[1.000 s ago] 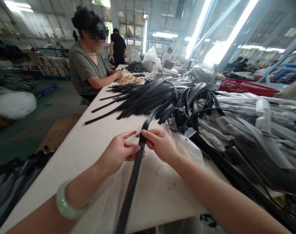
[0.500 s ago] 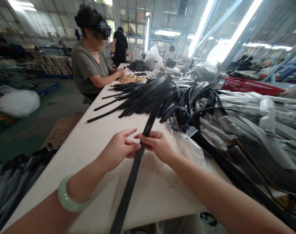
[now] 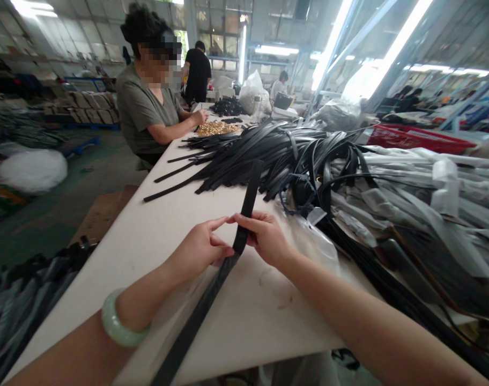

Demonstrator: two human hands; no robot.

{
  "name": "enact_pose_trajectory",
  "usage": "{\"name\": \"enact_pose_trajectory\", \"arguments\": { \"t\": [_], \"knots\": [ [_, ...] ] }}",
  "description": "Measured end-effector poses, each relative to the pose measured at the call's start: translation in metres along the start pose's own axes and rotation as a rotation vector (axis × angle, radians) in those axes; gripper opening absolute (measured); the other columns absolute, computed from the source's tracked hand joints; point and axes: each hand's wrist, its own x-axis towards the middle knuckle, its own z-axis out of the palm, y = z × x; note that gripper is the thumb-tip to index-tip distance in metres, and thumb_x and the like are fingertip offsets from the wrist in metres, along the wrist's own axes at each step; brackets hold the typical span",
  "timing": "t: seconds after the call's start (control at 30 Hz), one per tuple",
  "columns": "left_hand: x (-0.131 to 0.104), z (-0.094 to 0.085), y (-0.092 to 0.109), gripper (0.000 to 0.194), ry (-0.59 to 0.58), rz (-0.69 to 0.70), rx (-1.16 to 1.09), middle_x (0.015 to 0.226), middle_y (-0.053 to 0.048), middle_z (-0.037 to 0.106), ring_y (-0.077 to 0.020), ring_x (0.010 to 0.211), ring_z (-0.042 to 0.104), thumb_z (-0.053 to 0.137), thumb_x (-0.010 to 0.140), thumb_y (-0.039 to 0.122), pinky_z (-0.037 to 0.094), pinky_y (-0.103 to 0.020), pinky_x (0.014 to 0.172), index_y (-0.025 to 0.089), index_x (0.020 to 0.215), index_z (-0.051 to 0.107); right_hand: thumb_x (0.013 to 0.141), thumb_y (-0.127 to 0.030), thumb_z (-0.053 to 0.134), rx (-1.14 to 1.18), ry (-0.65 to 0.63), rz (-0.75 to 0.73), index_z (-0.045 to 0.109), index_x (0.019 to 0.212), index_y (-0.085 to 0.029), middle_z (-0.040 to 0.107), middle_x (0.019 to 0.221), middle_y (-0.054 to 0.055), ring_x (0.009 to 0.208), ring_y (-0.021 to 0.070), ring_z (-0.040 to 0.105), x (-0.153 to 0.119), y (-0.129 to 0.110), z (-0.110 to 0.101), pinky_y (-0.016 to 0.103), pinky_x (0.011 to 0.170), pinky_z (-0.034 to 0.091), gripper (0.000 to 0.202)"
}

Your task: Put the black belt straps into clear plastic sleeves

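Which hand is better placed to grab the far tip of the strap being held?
Probably the right hand: it grips the black strap higher up, nearer that tip, while the left hand has its thumb lower down.

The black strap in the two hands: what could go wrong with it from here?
First, the black strap bends between the left grip and the right grip, so pressing harder there might leave a crease.
Second, its upper end sticks up free and, in this view, overlaps the pile of straps; it could perhaps snag there.
Third, its lower part runs out of the picture, so a catch down there might go unseen.
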Motion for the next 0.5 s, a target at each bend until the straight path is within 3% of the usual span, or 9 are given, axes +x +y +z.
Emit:
{"name": "enact_pose_trajectory", "arguments": {
  "t": [0.17,0.23,0.4,0.5],
  "knots": [
    [0.0,-0.001,0.004,0.092,0.0,0.0,-0.111,0.075,-0.01,0.074,-0.0216,0.067,0.07,0.074,0.074,0.028,0.049,-0.027,0.058,0.009,0.147,0.022,0.07,-0.044,0.073,-0.142,0.199,-0.247,0.074,0.077,-0.016,0.046,0.047,-0.003,0.041,0.0067,0.037,0.008,-0.011,-0.013,0.022,0.039,0.021,0.029],
    [0.001,-0.002,0.005,0.093,0.026,0.019,-0.145,0.075,-0.01,0.074,-0.0225,0.069,0.07,0.074,0.073,0.028,0.051,-0.029,0.061,0.009,0.148,0.021,0.07,-0.044,0.073,-0.163,0.157,-0.236,0.074,0.077,-0.016,0.05,0.047,-0.002,0.041,0.008,0.04,0.006,-0.009,-0.01,0.023,0.04,0.025,0.029],
    [0.0,-0.004,0.004,0.095,0.043,0.046,-0.166,0.069,-0.007,0.073,-0.0234,0.069,0.07,0.075,0.074,0.028,0.052,-0.03,0.061,0.008,0.148,0.019,0.068,-0.045,0.073,-0.15,-0.104,-0.089,0.071,0.069,-0.013,0.056,0.052,0.001,0.045,0.0087,0.044,-0.008,0.002,0.011,0.023,0.043,0.03,0.032],
    [-0.001,-0.003,0.004,0.093,0.033,0.037,-0.105,0.068,-0.006,0.073,-0.0222,0.064,0.069,0.073,0.074,0.026,0.051,-0.029,0.058,0.009,0.148,0.02,0.07,-0.044,0.074,-0.03,-0.056,-0.076,0.073,0.084,-0.015,0.046,0.051,-0.004,0.045,0.0059,0.034,-0.005,-0.003,0.006,0.021,0.042,0.024,0.032]
  ]
}}
